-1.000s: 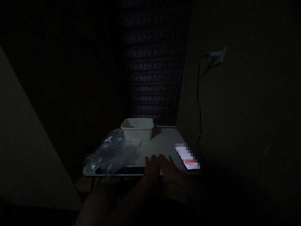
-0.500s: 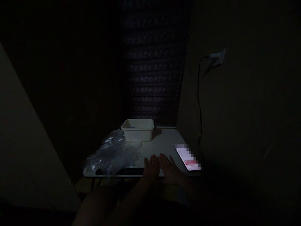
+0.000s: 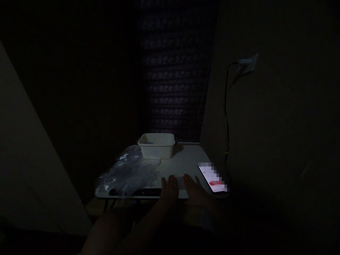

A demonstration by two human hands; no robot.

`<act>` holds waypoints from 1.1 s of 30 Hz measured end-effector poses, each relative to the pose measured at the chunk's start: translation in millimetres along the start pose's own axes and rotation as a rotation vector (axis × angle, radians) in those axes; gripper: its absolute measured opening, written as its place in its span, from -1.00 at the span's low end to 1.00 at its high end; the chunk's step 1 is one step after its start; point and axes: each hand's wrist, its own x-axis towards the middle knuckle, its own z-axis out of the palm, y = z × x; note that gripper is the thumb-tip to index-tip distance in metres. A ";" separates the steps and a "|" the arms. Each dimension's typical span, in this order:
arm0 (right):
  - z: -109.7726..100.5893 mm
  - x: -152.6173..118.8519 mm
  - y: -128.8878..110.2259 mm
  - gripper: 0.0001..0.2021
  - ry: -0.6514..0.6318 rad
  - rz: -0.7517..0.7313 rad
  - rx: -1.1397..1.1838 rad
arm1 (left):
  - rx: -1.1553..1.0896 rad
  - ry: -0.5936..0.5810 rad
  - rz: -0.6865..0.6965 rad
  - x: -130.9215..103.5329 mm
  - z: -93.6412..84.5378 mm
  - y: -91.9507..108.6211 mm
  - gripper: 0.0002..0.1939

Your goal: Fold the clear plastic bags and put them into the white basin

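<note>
In dim light, my left hand (image 3: 169, 190) lies palm down near the front edge of the white table (image 3: 187, 157), fingers stretched forward. Beside it, with a gap between them, my right hand (image 3: 196, 189) rests flat too, its fingers slightly spread. A small, thin, greyish sheet (image 3: 181, 183) shows in that gap, apparently under or touching both hands; its kind is too dark to make out. Crumpled clear plastic wrap (image 3: 130, 173) spreads over the table to the left of my left hand. A lit phone (image 3: 212, 179) lies to the right of my right hand.
A white plastic tub (image 3: 157, 150) with side handles stands at the back of the table, something pale inside. A dark long object (image 3: 147, 192) lies along the front edge, partly under the plastic. On the right wall, a cord hangs from an outlet (image 3: 248, 65).
My hands have moved apart sideways, the right one to the right, so more of the greyish sheet shows between them. The tub, plastic and phone stay where they were.
</note>
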 end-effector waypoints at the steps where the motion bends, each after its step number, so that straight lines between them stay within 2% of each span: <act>1: -0.1 -0.1 -0.1 -0.15 0.000 0.000 -0.002 | 0.001 0.000 -0.001 0.1 0.0 0.1 -0.37; 13: 4.0 1.6 1.9 -0.15 0.003 -0.001 0.005 | 0.016 0.006 -0.014 0.7 1.0 1.3 -0.38; 23: -3.2 -1.1 -1.6 -0.14 -0.024 0.015 0.026 | 0.015 -0.004 -0.008 1.5 1.8 1.0 -0.36; 33: -0.8 -0.5 -0.6 -0.16 -0.010 0.010 0.023 | -0.009 -0.001 -0.017 -0.1 -1.9 1.6 -0.38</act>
